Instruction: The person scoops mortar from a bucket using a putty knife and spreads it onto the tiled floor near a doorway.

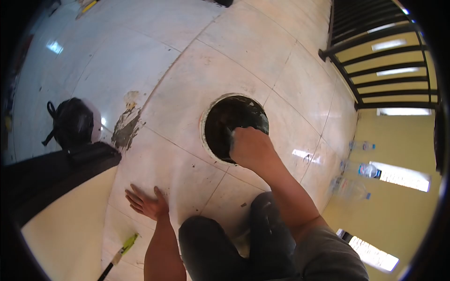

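Note:
My right hand reaches over the near edge of a round dark opening with a pale, rough rim; I cannot tell if it is a bucket or a hole in the floor. Its fingers are curled and point down inside, and whatever they hold is hidden behind the hand. Pale smears mark the inner wall on the right. My left hand lies on the floor tiles with its fingers spread, holding nothing. Between my arms are my knees in dark trousers.
A knotted black plastic bag sits at the left, near a grey mortar patch. At the lower left lies a yellow-green tool with a dark handle. Several plastic bottles stand along the yellow wall. Black railings rise at the upper right.

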### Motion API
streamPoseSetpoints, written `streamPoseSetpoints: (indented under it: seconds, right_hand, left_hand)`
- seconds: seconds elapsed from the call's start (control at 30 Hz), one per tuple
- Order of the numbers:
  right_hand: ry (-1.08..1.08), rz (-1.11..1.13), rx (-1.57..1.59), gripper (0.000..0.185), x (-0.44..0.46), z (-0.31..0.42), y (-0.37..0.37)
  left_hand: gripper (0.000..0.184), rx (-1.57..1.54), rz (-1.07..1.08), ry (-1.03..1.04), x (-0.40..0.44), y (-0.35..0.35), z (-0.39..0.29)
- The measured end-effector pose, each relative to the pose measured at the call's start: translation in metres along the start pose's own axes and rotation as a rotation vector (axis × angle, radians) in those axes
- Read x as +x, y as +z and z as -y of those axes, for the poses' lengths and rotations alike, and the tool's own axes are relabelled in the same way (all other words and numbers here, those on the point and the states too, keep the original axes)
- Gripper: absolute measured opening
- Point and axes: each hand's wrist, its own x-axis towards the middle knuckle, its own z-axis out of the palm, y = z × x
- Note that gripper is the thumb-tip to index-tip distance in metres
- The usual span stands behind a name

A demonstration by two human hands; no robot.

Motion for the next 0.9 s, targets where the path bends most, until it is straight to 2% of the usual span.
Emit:
streamPoseSetpoints:
  seconds: [0.27, 0.47, 0.67, 0.73, 0.9]
  right_hand:
    - [0.050, -0.015, 0.104, 0.018, 0.012, -0.002, 0.021]
    - [-0.005, -0.054, 0.281, 0.021, 0.021, -0.001, 0.036]
    - [0.057, -0.038, 0.442, 0.022, 0.024, -0.003, 0.041]
    - [0.131, -0.139, 0.608, 0.025, 0.021, -0.003, 0.045]
    - [0.168, -0.164, 0.708, 0.027, 0.016, -0.003, 0.047]
  left_hand:
    - [0.099, 0.010, -0.068, 0.072, 0.004, 0.007, 0.005]
    - [0.102, 0.017, -0.034, 0.029, 0.005, 0.008, 0.006]
    - [0.101, 0.027, -0.032, 0.028, 0.006, 0.012, 0.008]
    - [0.101, 0.029, -0.028, 0.027, 0.005, 0.012, 0.009]
    - [0.101, 0.021, -0.035, 0.036, 0.005, 0.011, 0.011]
